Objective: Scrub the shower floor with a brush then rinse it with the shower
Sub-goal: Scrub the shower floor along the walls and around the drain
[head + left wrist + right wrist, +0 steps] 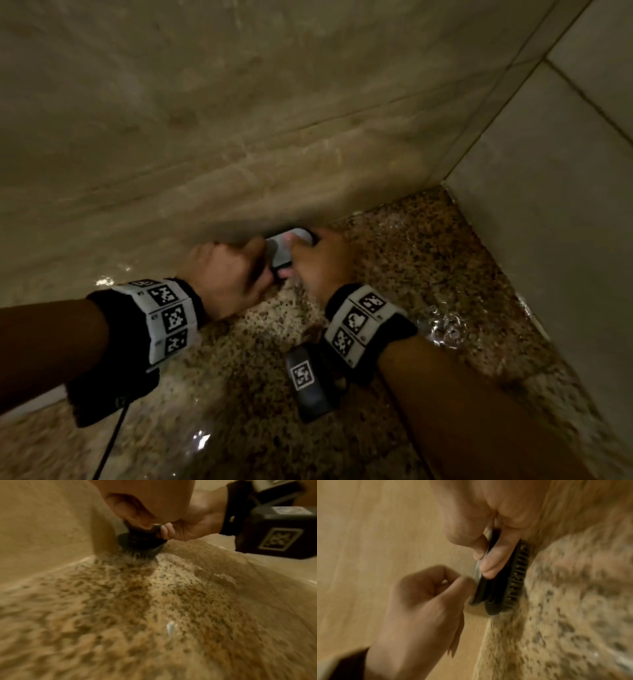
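Both hands close on a dark scrubbing brush (286, 248) pressed bristles-down on the wet speckled shower floor (428, 274), right where the floor meets the beige wall (239, 120). The right hand (323, 263) curls its fingers over the brush's back and takes the fuller hold; the left hand (227, 274), fingers also curled, pinches the near end of the handle from the other side. The brush sits directly beneath and between the two sets of fingers, its long axis seemingly running along the base of the wall. Scrubbing appears under way, with the next stroke likely to follow that seam. Water glints on the floor; rinsing looks not yet begun.
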{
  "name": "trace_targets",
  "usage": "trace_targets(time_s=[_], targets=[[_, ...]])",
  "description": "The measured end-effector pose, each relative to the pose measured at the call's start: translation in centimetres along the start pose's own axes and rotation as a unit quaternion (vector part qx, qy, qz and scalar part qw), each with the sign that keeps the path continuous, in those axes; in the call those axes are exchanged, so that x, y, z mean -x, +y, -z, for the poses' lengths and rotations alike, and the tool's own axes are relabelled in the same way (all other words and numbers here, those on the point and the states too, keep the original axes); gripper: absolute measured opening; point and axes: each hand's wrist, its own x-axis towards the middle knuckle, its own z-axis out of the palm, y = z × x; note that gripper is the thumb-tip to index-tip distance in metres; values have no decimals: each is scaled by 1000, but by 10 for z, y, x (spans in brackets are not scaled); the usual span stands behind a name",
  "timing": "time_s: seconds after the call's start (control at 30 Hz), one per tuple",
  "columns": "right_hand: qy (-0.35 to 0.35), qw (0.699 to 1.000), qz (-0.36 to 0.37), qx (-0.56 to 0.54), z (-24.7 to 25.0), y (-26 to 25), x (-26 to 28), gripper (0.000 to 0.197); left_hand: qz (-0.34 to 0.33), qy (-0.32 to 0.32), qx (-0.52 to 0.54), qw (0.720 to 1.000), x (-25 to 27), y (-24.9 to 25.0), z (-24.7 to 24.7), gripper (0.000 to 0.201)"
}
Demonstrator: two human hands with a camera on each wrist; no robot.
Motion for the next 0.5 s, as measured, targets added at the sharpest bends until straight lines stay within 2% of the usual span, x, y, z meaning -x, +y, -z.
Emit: trace_targets(time_s=[0.03,0.07,0.1,0.17,0.23,0.3,0.37,0.4,0.43,0.5], targets=[[-5,1000,-5,3,12,-3,-2,28,3,-9,-11,1000,0,-1,2,27],[21,999,-4,36,30,-10,-5,26,3,-9,-19,1000,0,0,5,30],[76,995,3,63,50,-7,-18,24,2,-7,-27,1000,0,0,6,33],[164,986,-13,12,80,-4,-31,19,10,4,-28,1000,2,1,7,33],[196,981,3,3,58,-1,-22,20,35,11,-13,999,4,-1,8,27],[124,991,34,22,2,4,1,20,30,23,-8,999,8,-5,9,26],[31,999,12,42,-33,-3,24,12,10,19,-2,1000,10,-8,13,26],[18,999,-5,38,-36,-7,25,12,0,21,-3,1000,11,-11,15,27],[29,998,-16,44,-29,-6,19,17,0,23,-2,1000,13,-13,17,29],[101,992,-19,69,0,-6,-4,28,25,17,4,1000,19,-16,21,31]])
